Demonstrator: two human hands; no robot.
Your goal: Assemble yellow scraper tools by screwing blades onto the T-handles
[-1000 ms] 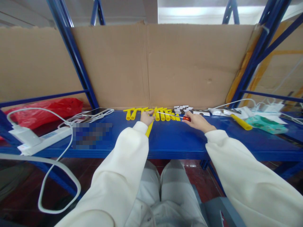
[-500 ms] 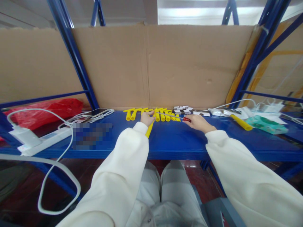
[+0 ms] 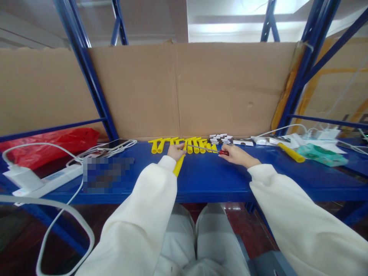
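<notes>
My left hand [image 3: 176, 151] is closed around a yellow T-shaped plastic piece [image 3: 178, 167], its tube-like handle slanting down toward me. My right hand [image 3: 238, 155] grips a screwdriver by its red handle [image 3: 224, 152]. The thin metal shaft [image 3: 202, 148] points left, and its tip reaches the upper end of the held yellow piece; whether it touches a screw is too small to tell. Behind my hands, several like yellow pieces [image 3: 189, 148] lie in a row on the blue shelf [image 3: 212, 174].
Small white-and-black pieces [image 3: 220, 138] are stacked right of the row. Farther right lie a single yellow tube [image 3: 291, 152] and a green soft pack [image 3: 322, 155]. On the left are a power strip [image 3: 54, 180], looping white cables and a red bag [image 3: 51, 147]. Cardboard [image 3: 138, 92] stands behind.
The camera view has tilted up slightly, so the scene sits lower. Both hands keep their grips, with the screwdriver still held across to the yellow piece.
</notes>
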